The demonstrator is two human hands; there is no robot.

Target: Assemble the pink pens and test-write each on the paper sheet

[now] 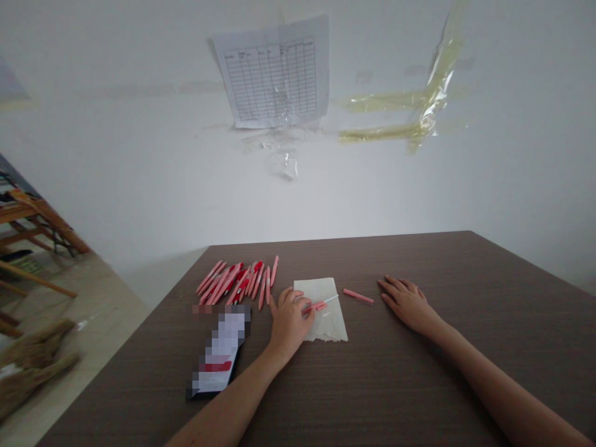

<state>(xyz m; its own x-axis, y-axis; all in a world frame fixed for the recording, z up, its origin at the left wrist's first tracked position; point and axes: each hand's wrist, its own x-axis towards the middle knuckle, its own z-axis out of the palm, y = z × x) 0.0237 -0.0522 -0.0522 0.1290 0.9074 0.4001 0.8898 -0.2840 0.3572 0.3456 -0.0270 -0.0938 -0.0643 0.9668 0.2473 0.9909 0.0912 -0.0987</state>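
My left hand [289, 318] rests on the left side of a piece of pale paper [333, 326]. Its thumb and forefinger are closed on a short pink pen part [318, 306], from which a thin white refill [331, 298] sticks out to the right. To the right of the paper lies a separate pink pen barrel [358, 296]. My right hand [406, 300] lies palm down on the table just beyond that barrel, fingers stretched out and holding nothing. A pile of pink and red pens [237, 282] is spread left of my left hand.
A phone [223, 354], its screen blurred out, lies on the brown table [372, 385] left of my left forearm. Behind the table's far edge rises a white wall [372, 192] with a taped printed sheet [279, 74]. Wooden furniture [35, 214] stands on the floor at far left.
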